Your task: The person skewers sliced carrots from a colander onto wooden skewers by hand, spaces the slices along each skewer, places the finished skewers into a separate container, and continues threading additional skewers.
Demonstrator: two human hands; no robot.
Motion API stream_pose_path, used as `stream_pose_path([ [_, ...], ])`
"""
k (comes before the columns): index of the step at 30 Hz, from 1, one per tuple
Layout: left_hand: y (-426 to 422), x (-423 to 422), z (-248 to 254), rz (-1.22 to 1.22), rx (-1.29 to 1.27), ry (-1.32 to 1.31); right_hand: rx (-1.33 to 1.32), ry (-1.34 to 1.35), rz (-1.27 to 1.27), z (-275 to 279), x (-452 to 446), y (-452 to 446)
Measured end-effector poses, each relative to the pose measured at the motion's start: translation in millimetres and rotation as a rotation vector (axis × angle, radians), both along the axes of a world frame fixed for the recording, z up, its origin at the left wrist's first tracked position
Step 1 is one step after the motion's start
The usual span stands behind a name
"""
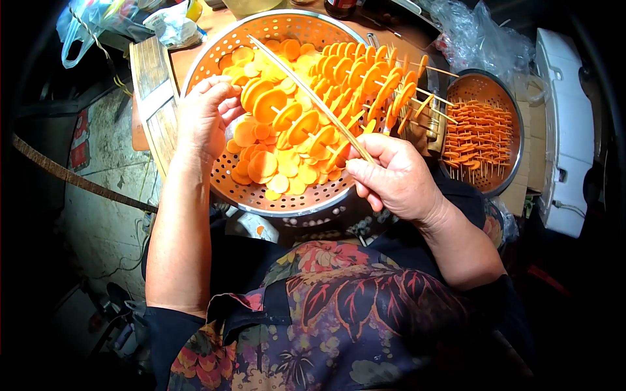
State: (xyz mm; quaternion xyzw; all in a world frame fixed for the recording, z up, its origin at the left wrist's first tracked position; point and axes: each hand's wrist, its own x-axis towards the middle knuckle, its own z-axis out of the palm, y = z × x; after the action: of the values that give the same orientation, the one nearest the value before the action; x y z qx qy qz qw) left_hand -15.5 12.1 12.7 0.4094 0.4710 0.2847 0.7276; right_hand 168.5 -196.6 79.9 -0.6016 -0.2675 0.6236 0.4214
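Observation:
My right hand [394,174] pinches the lower ends of thin wooden skewers [306,91], which slant up to the left over a large perforated metal colander [287,207]. One skewer in that bunch carries several spaced orange slices [302,128]. Close to the slices' left end is my left hand [210,117], its fingers curled at the colander's left rim; what they hold, if anything, is hidden. Loose round orange slices [262,166] fill the colander's middle. Filled skewers [372,75] rest across its right side, their bare ends pointing right.
A smaller colander [515,104] at the right holds many orange-loaded skewers [479,133]. White foam [561,130] stands beyond it. A wooden piece [156,98] lies left of the large colander. Plastic bags [101,26] are at the upper left, clear plastic [479,42] at the upper right.

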Motion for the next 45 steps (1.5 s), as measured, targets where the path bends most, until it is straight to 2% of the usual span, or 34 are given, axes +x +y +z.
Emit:
stream_pose_path([
  [24, -8.6, 8.9, 7.6, 0.057, -0.038, -0.009, 0.002, -0.027, -0.036, -3.2, -3.5, -0.5],
  [26, -5.9, 6.0, 4.6, -0.023, -0.058, -0.096, 0.001, -0.016, -0.039, -2.3, -3.6, -0.5],
  [38, -10.2, 10.4, 8.2, -0.020, 0.006, -0.010, -0.007, -0.006, -0.046, -2.4, -5.4, -2.0],
  [45, -9.5, 11.5, 5.8, -0.043, -0.015, -0.054, -0.002, 0.025, -0.040, 2.4, -6.3, -1.5],
])
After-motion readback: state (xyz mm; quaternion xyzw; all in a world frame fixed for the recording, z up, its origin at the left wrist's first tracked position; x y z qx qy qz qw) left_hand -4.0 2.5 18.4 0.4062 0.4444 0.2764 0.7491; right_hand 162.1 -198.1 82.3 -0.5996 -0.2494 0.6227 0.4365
